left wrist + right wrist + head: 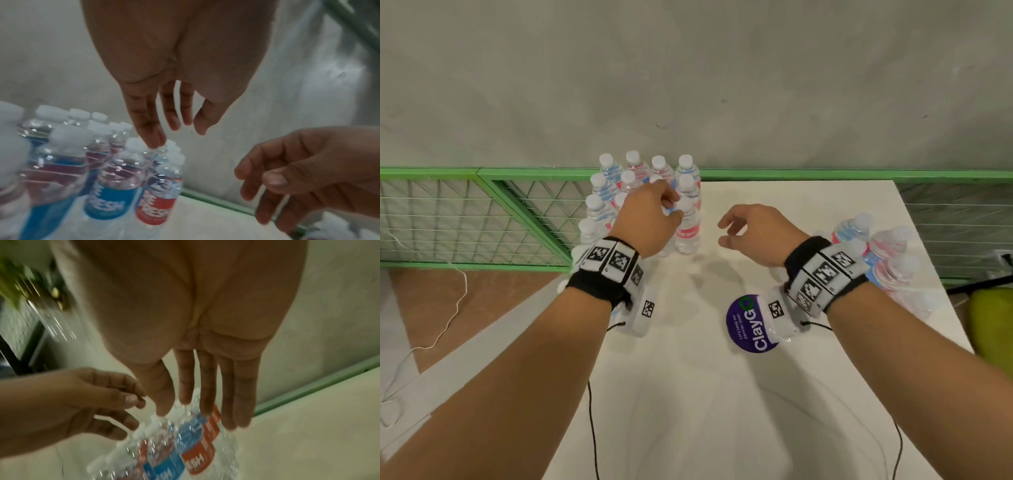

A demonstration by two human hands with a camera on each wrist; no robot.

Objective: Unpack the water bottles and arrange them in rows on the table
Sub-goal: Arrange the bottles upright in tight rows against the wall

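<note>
Several clear water bottles (619, 185) with white caps and blue or red labels stand in rows at the table's far left corner. My left hand (671, 209) hovers over the front right one, a red-labelled bottle (687, 233). In the left wrist view its fingers (152, 129) hang straight, tips at the caps, holding nothing, above the red-labelled bottle (157, 206). My right hand (726, 233) floats empty to the right of the rows, fingers (244, 394) straight over the blurred bottles (195, 454). More bottles (883, 253) lie bunched in clear wrap at the right edge.
The white table (705, 411) carries a round purple ClayGo sticker (748, 325) near my right wrist. A green mesh railing (482, 212) runs behind and to the left. A yellow-green object (993, 325) sits off the right edge; a white cable (448, 318) lies on the floor.
</note>
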